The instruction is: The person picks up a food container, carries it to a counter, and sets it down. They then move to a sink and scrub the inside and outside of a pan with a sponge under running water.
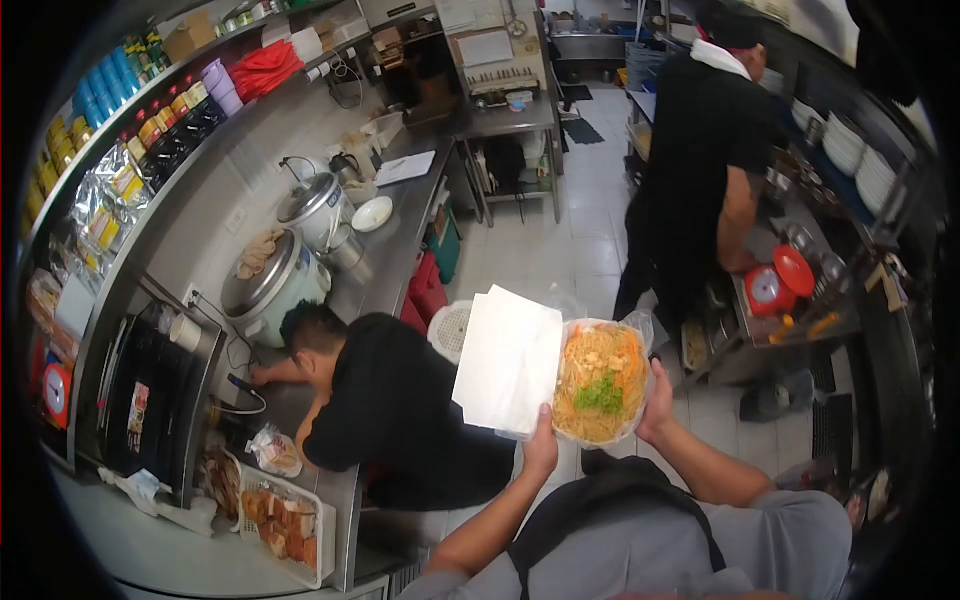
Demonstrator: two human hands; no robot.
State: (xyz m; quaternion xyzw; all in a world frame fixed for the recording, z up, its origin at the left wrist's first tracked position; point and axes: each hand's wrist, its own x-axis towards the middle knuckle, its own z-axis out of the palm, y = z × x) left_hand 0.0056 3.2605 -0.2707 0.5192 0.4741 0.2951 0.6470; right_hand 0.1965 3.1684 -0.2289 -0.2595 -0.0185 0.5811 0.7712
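Between my two hands rests an opened takeout box (508,362), its white lid folded out to the left. Noodles (600,350) fill the box, with shredded orange vegetable, pale chunks and a heap of chopped greens (598,396) on top. Clear plastic shows around the box's edges. My left hand (541,445) grips the near edge by the hinge, thumb on top. My right hand (657,402) is wrapped against the box's right side. The fingers under the box are hidden.
A person in black (400,410) leans over the left counter (385,240); another person (700,150) works at the right counter. Rice cookers (275,285) and a basket of bread-like pieces (290,520) stand at left. A red scale (768,290) is at right. Tiled floor (590,220) runs between.
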